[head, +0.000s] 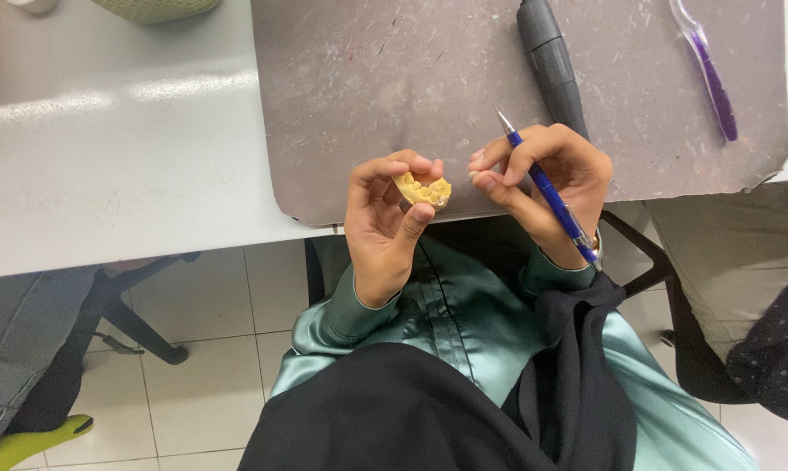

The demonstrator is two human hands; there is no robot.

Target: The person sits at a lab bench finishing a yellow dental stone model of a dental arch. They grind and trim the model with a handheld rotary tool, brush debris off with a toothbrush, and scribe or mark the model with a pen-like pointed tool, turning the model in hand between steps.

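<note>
Nearest the camera: a dark cloth (411, 410) drapes over a green satin garment (450, 310) on the seated person's lap, above a tiled floor (211, 366).

Left hand (381, 222): raised at the near edge of the table, palm turned up. The thumb and fingertips are closed around a small yellow dental cast (423, 189), a tooth-arch model, held clear of the table surface and tilted toward the right hand.

Right hand (546, 179): fingers closed in a writing grip on a blue mechanical pencil (546, 187). The tip points up and away toward the far side and is apart from the cast; the fingertips sit just beside it.

Step in hand, as judged: the cast is being positioned and looked over, with the pencil held ready but not applied. The next move calls for turning the pencil tip down to the cast and steadying both hands against each other.

Surroundings: a scuffed grey-brown work mat (394, 87) lies on the white table (106, 157). On the mat, far side, rest a dark grey motor handpiece (551, 65) and, further right, a purple toothbrush (708, 70). Both are well apart from the hands. Another person's trouser leg (725, 262) shows at right.
</note>
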